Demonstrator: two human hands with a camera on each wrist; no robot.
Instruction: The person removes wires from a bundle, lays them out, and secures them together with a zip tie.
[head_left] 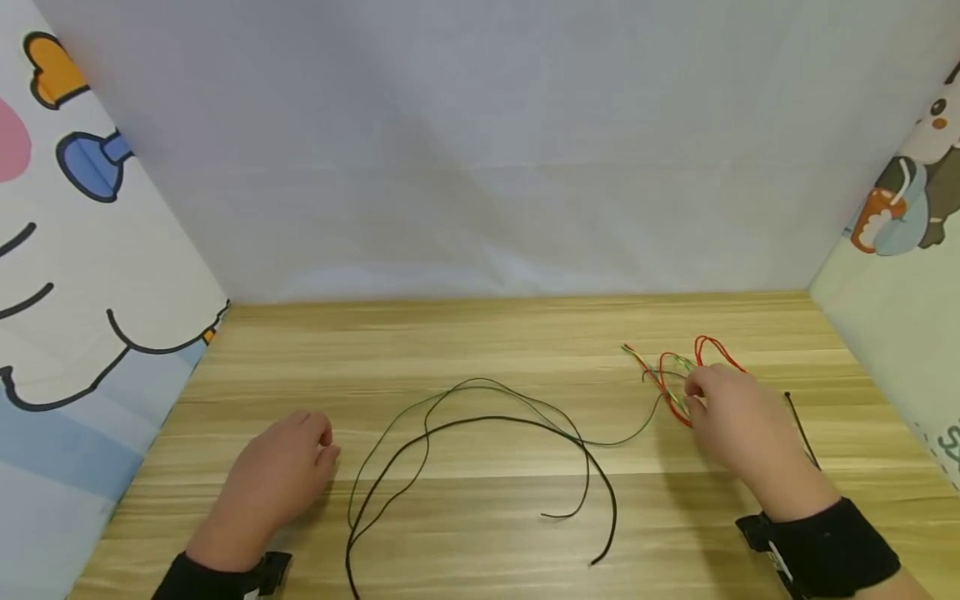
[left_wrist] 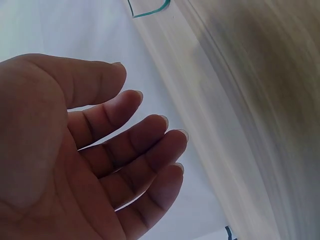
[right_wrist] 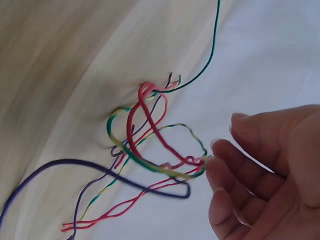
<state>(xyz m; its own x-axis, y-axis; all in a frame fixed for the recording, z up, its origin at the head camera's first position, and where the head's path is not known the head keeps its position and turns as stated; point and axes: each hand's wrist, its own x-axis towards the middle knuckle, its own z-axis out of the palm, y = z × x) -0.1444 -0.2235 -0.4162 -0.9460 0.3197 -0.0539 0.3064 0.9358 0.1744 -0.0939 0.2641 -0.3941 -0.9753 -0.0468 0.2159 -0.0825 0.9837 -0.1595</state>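
Observation:
My right hand (head_left: 738, 421) is at a small tangle of red cords (head_left: 662, 380) at the right of the table, its fingertips beside or touching the loops. In the right wrist view, the red cord (right_wrist: 131, 125) lies looped with a green-and-yellow cord (right_wrist: 111, 131) and a dark one (right_wrist: 55, 162); thumb and index finger stand apart. My left hand (head_left: 281, 467) hovers over or rests on the left of the table, fingers loosely bent and holding nothing. Between the hands a thick black cord (head_left: 487, 418) arches, with thin dark green strands (head_left: 606, 444) crossing it.
A short black strand (head_left: 802, 429) lies to the right, partly behind the right wrist. The wooden table (head_left: 465, 333) meets a white back sheet (head_left: 480, 167) and printed side panels (head_left: 75, 250) with cartoon figures. Black bands (head_left: 832, 550) circle both wrists.

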